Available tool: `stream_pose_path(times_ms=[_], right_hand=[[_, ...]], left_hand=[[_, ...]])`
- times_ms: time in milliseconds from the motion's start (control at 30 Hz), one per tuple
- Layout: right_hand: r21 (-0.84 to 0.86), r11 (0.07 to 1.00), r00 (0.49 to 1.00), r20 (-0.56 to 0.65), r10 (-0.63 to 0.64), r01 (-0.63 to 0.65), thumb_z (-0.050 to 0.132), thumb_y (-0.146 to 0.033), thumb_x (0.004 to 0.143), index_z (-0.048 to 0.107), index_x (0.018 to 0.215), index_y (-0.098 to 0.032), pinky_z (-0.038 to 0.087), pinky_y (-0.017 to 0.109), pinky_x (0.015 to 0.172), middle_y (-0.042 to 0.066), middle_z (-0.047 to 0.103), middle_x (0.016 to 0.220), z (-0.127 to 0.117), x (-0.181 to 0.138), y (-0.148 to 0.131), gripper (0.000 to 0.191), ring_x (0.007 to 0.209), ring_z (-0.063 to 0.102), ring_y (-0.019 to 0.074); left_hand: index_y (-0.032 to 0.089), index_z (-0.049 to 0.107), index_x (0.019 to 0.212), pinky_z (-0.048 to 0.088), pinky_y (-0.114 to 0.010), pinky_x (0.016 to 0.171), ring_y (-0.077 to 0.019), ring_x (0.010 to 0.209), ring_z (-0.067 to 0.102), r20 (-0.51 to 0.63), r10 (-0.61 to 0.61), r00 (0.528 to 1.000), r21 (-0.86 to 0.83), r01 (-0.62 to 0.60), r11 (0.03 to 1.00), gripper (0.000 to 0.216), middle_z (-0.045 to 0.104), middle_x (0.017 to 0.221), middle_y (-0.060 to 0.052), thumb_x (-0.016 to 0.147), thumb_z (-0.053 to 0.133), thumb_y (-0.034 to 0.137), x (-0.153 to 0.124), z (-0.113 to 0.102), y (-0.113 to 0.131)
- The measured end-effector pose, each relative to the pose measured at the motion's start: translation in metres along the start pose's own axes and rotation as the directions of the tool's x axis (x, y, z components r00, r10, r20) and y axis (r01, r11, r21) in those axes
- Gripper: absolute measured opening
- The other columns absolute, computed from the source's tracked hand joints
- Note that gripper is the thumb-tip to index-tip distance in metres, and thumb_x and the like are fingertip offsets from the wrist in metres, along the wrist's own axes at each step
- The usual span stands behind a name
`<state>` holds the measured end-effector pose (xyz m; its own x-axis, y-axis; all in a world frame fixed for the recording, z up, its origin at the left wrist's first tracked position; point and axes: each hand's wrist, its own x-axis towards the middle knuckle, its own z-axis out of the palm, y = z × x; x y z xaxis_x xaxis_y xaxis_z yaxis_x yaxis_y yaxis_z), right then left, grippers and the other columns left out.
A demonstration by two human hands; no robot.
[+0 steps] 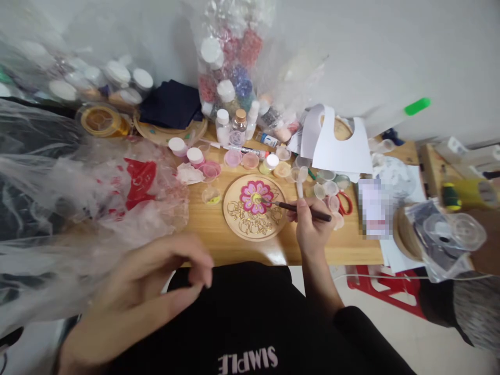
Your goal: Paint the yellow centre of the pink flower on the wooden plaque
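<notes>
My right hand (311, 226) is closed round the dark handle of a paintbrush (295, 209). The brush's tip meets the yellow centre of a pink flower (250, 194) on a round wooden board (230, 221). Below the flower, the board bears gold outlines of more blossoms and leaves, unpainted. Raised close to the camera at lower left, my left hand (144, 291) is slightly blurred. Its fingers curve loosely towards the thumb, and I see nothing in them. Left of the board stands a small clear cup (211, 196) with something yellow in it.
Small cups (250, 160) and white-lidded jars (272, 162) crowd the table behind the board. Red-handled scissors (344, 203) lie to the right. Crumpled plastic (156, 208) covers the left side. Bottles (239, 122) and bagged jars stand along the wall. A red stool (385, 289) is below right.
</notes>
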<state>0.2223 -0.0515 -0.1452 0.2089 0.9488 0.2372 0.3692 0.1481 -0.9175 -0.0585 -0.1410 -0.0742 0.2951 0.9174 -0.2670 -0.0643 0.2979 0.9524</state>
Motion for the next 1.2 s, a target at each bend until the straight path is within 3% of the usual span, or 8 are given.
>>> stream_pose_path(times_ms=[67, 133, 267, 400, 567, 733, 900, 1200], right_hand=[[0.001, 1.0, 1.0, 0.002, -0.004, 0.004, 0.058, -0.033, 0.09, 0.062, 0.066, -0.02, 0.043, 0.026, 0.048, -0.002, 0.061, 0.054, 0.0, -0.001, 0.001, 0.028, 0.048, 0.054, 0.0115], [0.001, 1.0, 1.0, -0.004, -0.013, 0.013, 0.058, -0.033, 0.091, 0.063, 0.067, -0.02, 0.043, 0.027, 0.048, -0.002, 0.061, 0.055, 0.0, -0.002, 0.003, 0.027, 0.05, 0.056, 0.012], [-0.012, 1.0, 1.0, -0.025, -0.009, 0.009, 0.057, -0.035, 0.091, 0.062, 0.067, -0.021, 0.043, 0.029, 0.048, -0.001, 0.06, 0.055, 0.003, -0.003, 0.004, 0.029, 0.049, 0.055, 0.0129], [-0.051, 0.998, 0.999, -0.027, 0.02, -0.021, 0.056, -0.036, 0.09, 0.059, 0.064, -0.021, 0.042, 0.029, 0.048, -0.001, 0.058, 0.054, 0.006, -0.002, -0.002, 0.03, 0.048, 0.053, 0.0126], [-0.153, 0.988, 0.998, 0.042, 0.038, -0.031, 0.057, -0.03, 0.088, 0.06, 0.066, -0.022, 0.036, 0.026, 0.045, -0.004, 0.055, 0.052, 0.012, 0.01, -0.019, 0.024, 0.045, 0.049, 0.0103], [-0.212, 0.977, 0.985, 0.172, 0.011, 0.026, 0.059, -0.029, 0.086, 0.061, 0.066, -0.02, 0.037, 0.024, 0.047, -0.003, 0.058, 0.054, 0.018, 0.019, -0.028, 0.023, 0.049, 0.05, 0.0096], [-0.176, 0.984, 0.995, 0.085, 0.054, -0.038, 0.058, -0.034, 0.09, 0.061, 0.065, -0.019, 0.039, 0.024, 0.047, -0.003, 0.058, 0.054, 0.02, 0.012, -0.024, 0.029, 0.048, 0.052, 0.0094], [-0.166, 0.985, 0.99, 0.14, -0.011, 0.034, 0.057, -0.032, 0.09, 0.063, 0.065, -0.02, 0.04, 0.024, 0.047, -0.003, 0.06, 0.055, 0.024, 0.008, -0.026, 0.028, 0.048, 0.052, 0.0092]], left_hand=[[0.025, 0.067, 0.099, 0.048, -0.024, 0.069, -0.0125, 0.076, 0.06, 0.092, -0.005, 0.996, 0.003, 0.005, 1.0, 0.015, 0.066, 0.084, 0.0, 0.085, 0.068, 0.028, 0.029, 0.006, -0.013], [0.023, 0.068, 0.096, 0.045, -0.024, 0.07, -0.0119, 0.077, 0.059, 0.119, -0.082, 0.989, -0.023, 0.085, 0.996, 0.012, 0.066, 0.085, 0.0, 0.084, 0.069, 0.026, 0.051, 0.008, -0.033], [0.019, 0.068, 0.096, 0.042, -0.023, 0.065, -0.0106, 0.068, 0.055, 0.169, -0.064, 0.984, -0.394, 0.127, 0.91, 0.027, 0.065, 0.078, -0.001, 0.077, 0.074, 0.037, 0.07, -0.003, -0.068], [0.017, 0.069, 0.093, 0.042, -0.024, 0.063, -0.0121, 0.068, 0.055, 0.187, -0.085, 0.979, -0.62, 0.185, 0.763, 0.028, 0.063, 0.074, -0.003, 0.075, 0.076, 0.037, 0.075, -0.014, -0.075], [0.017, 0.065, 0.093, 0.042, -0.023, 0.064, -0.0113, 0.068, 0.055, 0.25, -0.117, 0.961, -0.609, 0.25, 0.753, 0.023, 0.063, 0.075, -0.003, 0.081, 0.072, 0.034, 0.079, -0.015, -0.071], [0.016, 0.064, 0.093, 0.043, -0.023, 0.064, -0.0115, 0.068, 0.056, 0.264, -0.14, 0.954, -0.634, 0.281, 0.721, 0.022, 0.063, 0.074, -0.002, 0.081, 0.072, 0.033, 0.081, -0.015, -0.073], [0.015, 0.063, 0.093, 0.044, -0.022, 0.063, -0.0111, 0.066, 0.058, 0.279, -0.136, 0.951, -0.653, 0.292, 0.699, 0.023, 0.064, 0.074, -0.002, 0.082, 0.072, 0.033, 0.083, -0.016, -0.075], [0.015, 0.062, 0.092, 0.043, -0.023, 0.062, -0.0117, 0.066, 0.058, 0.278, -0.141, 0.95, -0.657, 0.295, 0.694, 0.023, 0.065, 0.074, -0.003, 0.081, 0.072, 0.032, 0.084, -0.016, -0.075]])
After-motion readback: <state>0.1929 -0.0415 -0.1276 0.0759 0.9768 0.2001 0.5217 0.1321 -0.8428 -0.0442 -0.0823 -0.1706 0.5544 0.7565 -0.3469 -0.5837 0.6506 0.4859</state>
